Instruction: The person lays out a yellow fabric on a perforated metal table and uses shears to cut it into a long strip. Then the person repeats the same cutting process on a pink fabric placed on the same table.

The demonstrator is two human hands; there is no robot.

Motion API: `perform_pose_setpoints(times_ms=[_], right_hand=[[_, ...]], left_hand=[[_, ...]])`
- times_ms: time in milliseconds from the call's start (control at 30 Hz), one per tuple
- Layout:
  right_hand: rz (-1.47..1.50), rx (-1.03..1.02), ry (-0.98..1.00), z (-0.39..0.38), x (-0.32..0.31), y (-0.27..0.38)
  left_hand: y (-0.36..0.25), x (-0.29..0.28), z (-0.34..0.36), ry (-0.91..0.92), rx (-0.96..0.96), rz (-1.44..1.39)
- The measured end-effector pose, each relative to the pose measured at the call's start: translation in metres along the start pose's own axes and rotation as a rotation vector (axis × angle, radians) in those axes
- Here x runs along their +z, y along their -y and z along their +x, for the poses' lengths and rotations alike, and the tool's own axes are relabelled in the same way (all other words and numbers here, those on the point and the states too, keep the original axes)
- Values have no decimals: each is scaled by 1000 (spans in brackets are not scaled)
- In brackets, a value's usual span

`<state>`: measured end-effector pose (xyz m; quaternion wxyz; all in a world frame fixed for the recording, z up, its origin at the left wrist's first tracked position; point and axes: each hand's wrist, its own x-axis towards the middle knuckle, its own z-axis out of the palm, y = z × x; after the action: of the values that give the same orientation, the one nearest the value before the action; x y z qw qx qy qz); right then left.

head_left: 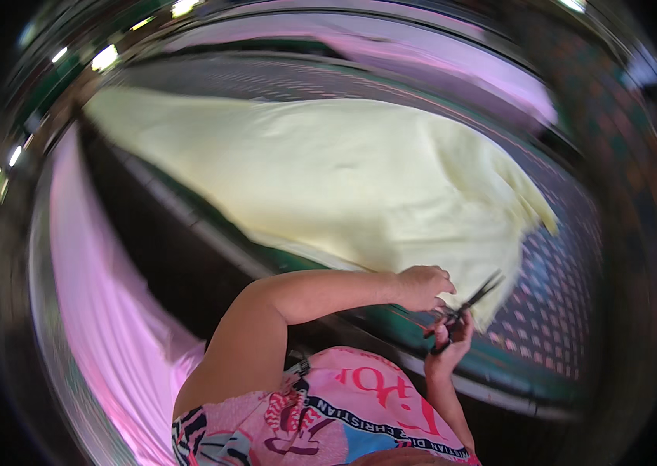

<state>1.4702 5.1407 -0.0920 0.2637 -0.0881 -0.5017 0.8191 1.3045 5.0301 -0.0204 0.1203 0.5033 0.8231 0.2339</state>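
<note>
- Yellow fabric (321,171), spread along the patterned table (554,311), short of its right edge.
- Dark scissors (476,296), blades parted, near the table's right end.
- Right hand (459,342), holding the scissors.
- Left hand (420,287), curled beside them; cannot tell if holding anything.

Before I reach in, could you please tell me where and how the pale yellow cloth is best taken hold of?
I would pinch the pale yellow cloth by the narrow flap at its far right corner, coming in from the right. It juts out past the rest, a slim fold to grip, clear of the black scissors in the right hand.
</note>
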Motion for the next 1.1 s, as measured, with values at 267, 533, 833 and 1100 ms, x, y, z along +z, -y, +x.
perform_pose_setpoints(times_ms=[267,533,833,1100], right_hand=[[-195,266,555,-14,159,-19],[-409,395,1121,-30,274,-21],[-458,448,1305,-30,315,-12],[-348,361,1068,13,225,9]], left_hand=[[99,-126,-299,-641,-443,57],[77,-97,-549,-845,-1359,231],[15,-1,-594,-44,-1653,24],[-16,1,-554,517,-1595,150]])
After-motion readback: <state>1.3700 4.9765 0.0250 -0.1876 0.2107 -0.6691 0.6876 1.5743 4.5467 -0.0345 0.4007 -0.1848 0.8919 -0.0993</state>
